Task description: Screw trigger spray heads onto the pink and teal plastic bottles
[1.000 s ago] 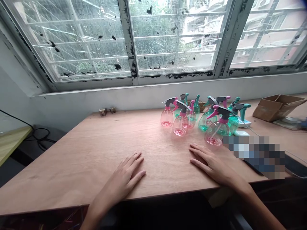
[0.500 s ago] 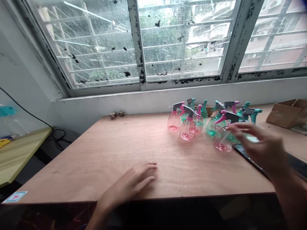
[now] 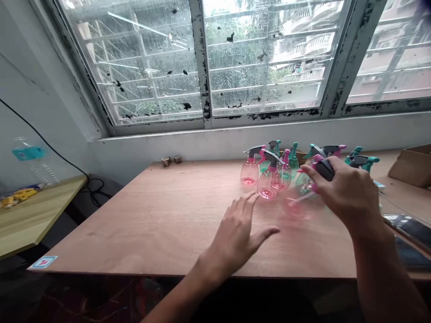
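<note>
My right hand [image 3: 350, 188] is wrapped round the grey and pink head of a pink spray bottle [image 3: 296, 206]. That bottle is tilted, and its clear pink body is blurred by motion. My left hand [image 3: 237, 224] is open, thumb and fingers spread, over the table to the left of the held bottle. Just beyond its fingertips stands an upright pink spray bottle [image 3: 267, 186], with another pink spray bottle [image 3: 249, 172] to its left. Behind the right hand are green spray bottles, among them one with a teal trigger [image 3: 365, 161], partly hidden.
The wooden table [image 3: 151, 224] runs to the wall under the window. Two small brownish pieces [image 3: 166, 161] lie at its back left. A cardboard box [image 3: 411, 166] and a dark phone-like slab [image 3: 411, 229] are on the right. A plastic bottle [image 3: 30, 154] stands on the side table [image 3: 43, 211].
My right hand has shifted left and tipped the pink spray bottle, its base swinging left. My left hand has moved forward and right, its fingers now spread. The view has turned slightly.
</note>
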The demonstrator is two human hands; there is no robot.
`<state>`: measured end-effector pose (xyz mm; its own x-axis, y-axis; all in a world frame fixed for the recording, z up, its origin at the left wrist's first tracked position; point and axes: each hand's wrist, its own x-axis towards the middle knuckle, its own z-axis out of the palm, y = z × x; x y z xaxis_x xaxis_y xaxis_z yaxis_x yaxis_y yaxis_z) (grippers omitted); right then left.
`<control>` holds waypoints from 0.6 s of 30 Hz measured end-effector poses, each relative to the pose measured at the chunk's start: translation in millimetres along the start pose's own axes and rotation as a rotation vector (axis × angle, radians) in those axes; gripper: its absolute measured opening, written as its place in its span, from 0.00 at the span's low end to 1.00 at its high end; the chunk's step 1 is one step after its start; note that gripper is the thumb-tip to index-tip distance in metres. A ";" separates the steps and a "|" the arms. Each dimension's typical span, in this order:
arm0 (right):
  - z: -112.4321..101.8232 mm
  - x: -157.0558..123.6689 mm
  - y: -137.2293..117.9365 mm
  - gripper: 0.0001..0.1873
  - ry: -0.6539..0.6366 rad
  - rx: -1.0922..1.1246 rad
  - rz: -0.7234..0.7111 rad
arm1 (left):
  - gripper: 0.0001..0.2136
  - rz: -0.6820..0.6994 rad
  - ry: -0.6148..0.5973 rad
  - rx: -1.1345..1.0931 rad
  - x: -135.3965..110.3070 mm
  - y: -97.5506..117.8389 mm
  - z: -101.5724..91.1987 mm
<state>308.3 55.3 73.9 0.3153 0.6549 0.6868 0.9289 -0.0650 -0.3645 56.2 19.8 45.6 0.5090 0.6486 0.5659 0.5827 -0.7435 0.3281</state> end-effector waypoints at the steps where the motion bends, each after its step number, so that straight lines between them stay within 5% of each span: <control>1: -7.5 -6.4 -15.8 0.25 0.037 0.102 -0.006 | 0.41 0.020 0.050 0.038 -1.0 1.9 12.3; 4: -19.1 -22.4 -55.8 0.22 -0.080 0.628 -0.033 | 0.49 0.070 0.228 0.219 -2.3 4.7 33.6; 7: -17.6 -33.2 -77.6 0.20 -0.186 0.911 0.016 | 0.41 0.005 0.318 0.300 1.6 -1.7 32.3; 11: -18.1 -40.6 -88.7 0.19 -0.159 0.871 -0.039 | 0.29 -0.058 0.191 0.241 7.9 -10.5 15.7; 16: -29.0 -38.4 -86.5 0.18 -0.236 0.894 -0.166 | 0.25 -0.037 0.025 0.151 7.6 -3.0 -17.7; 18: -30.8 -37.2 -78.2 0.17 -0.333 0.992 -0.309 | 0.26 -0.022 -0.165 -0.094 5.2 -2.1 -31.5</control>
<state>229.9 12.8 96.2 -0.1120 0.7189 0.6860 0.3417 0.6761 -0.6528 37.7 19.7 71.6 0.5985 0.6768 0.4287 0.5367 -0.7360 0.4127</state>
